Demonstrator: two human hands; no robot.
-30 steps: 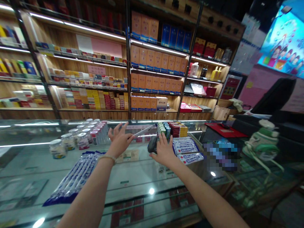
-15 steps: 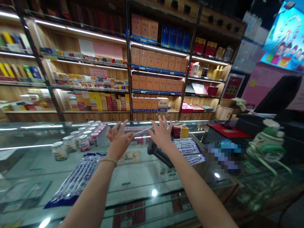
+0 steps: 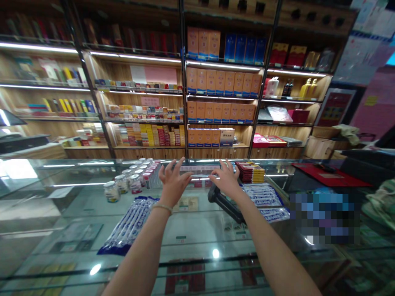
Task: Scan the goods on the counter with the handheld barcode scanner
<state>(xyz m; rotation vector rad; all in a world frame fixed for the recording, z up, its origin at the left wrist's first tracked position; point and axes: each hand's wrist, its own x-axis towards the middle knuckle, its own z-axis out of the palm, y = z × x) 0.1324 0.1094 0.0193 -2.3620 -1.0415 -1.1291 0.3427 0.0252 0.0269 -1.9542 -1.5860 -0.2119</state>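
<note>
Two of your hands reach out over the glass counter [image 3: 191, 226], with a thin flat slab [image 3: 200, 176] level between them, seen nearly edge-on. Your left hand [image 3: 173, 181] pinches the slab's left end between thumb and forefinger, the other fingers spread upward. Your right hand [image 3: 226, 179] has thumb and forefinger closed on its right end, the remaining fingers raised too. Just below your right hand is a black scanner [image 3: 224, 203], its handle partly behind your forearm. Near your left wrist, blue-and-white packets [image 3: 131, 226] lie in a row, with lidded jars [image 3: 135, 183] beyond them. To the right of your right hand stands a stack of red and yellow packs [image 3: 251, 172]. Orange boxes [image 3: 220, 112] line the shelves behind.
</note>
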